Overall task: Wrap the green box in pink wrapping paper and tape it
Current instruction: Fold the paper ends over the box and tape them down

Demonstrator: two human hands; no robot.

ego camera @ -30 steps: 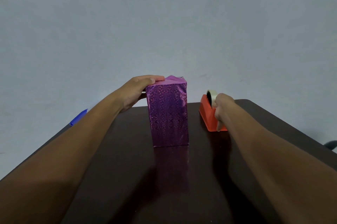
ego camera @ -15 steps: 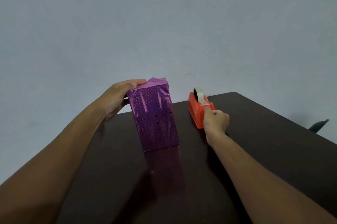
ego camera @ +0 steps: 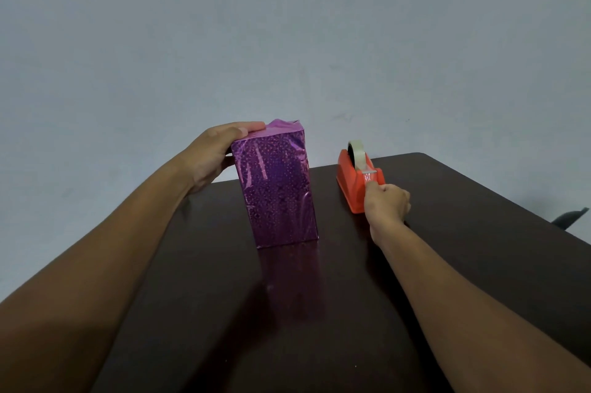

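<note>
The box [ego camera: 276,188] stands upright on the dark table [ego camera: 319,312], fully covered in shiny pink patterned wrapping paper; no green shows. My left hand [ego camera: 214,156] holds its top left edge, thumb on the folded top flap. To the right sits an orange tape dispenser [ego camera: 350,181] carrying a roll of clear tape [ego camera: 356,149]. My right hand [ego camera: 385,205] is at the dispenser's near end, fingers pinched on the clear tape strip [ego camera: 369,175] by the cutter.
A plain grey wall rises behind the table. The table's rounded far right corner [ego camera: 425,156] lies just past the dispenser. A dark object [ego camera: 571,216] pokes out beyond the right table edge.
My right hand came off the roll and dropped to the dispenser's near end, where it now pinches the tape end. The left hand stays on the box; the view shifted.
</note>
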